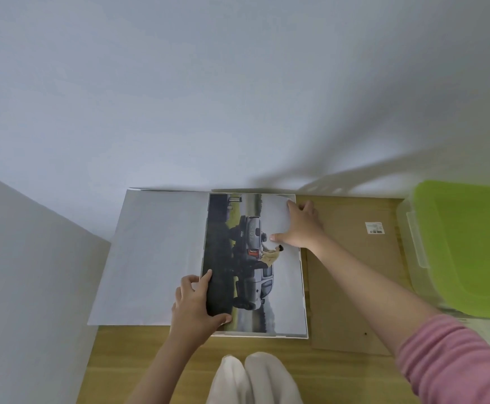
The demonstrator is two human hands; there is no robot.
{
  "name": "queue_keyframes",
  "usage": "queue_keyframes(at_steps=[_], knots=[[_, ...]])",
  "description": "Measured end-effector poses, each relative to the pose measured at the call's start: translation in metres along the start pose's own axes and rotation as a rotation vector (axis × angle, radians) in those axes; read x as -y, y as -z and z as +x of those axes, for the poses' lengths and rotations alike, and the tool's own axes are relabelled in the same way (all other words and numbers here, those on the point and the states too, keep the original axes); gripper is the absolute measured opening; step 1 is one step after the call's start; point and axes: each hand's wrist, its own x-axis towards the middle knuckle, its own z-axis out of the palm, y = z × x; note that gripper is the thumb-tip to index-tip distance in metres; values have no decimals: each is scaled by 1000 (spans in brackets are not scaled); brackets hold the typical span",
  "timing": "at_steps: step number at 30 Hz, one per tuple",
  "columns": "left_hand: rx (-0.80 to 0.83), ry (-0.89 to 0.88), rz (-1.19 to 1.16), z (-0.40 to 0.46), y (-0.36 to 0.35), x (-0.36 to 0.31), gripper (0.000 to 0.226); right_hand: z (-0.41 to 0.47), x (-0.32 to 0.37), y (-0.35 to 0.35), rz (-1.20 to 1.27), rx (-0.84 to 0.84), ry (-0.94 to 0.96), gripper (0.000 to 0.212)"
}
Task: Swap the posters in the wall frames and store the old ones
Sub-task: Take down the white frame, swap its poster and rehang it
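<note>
Glossy truck-photo poster (246, 258) laid flat in white frame (305, 316) on wooden floor (139, 363), by wall. Left edge pinched by left hand (197, 304); right hand (300, 225) pressed open-palmed on far right corner. White sheet (153, 252) alongside left; brown cardboard backing (354, 272), green-lidded plastic box (468, 246) right.

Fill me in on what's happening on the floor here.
A person kneels on the wooden floor by the wall, working a truck poster in a white frame. The left hand grips the poster's near left edge; the right hand lies flat on its far right corner. White sheets lie to the left, a brown backing board to the right, and a clear bin with a green lid beyond that.
</note>
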Motion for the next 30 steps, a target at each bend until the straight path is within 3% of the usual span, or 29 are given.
queue_keyframes(at_steps=[10, 13, 16, 19, 25, 30], knots=[[3, -3, 3, 1, 0, 1, 102, -15, 5, 3, 69, -59, 40, 88], [-2, -3, 6, 1, 0, 1, 101, -27, 3, -2, 257, -153, 115, 84], [-9, -5, 3, 1, -1, 0, 102, -45, -5, -8, 544, -127, 150, 86], [-15, -5, 0, 1, -1, 1, 102, -65, -12, -17, 638, -163, 152, 85], [-25, -2, -13, 1, -3, 2, 102, -79, -24, -34, 664, -176, 145, 66], [-26, -3, -11, -1, -2, 2, 101, -75, -19, -37, 536, -207, 98, 31]])
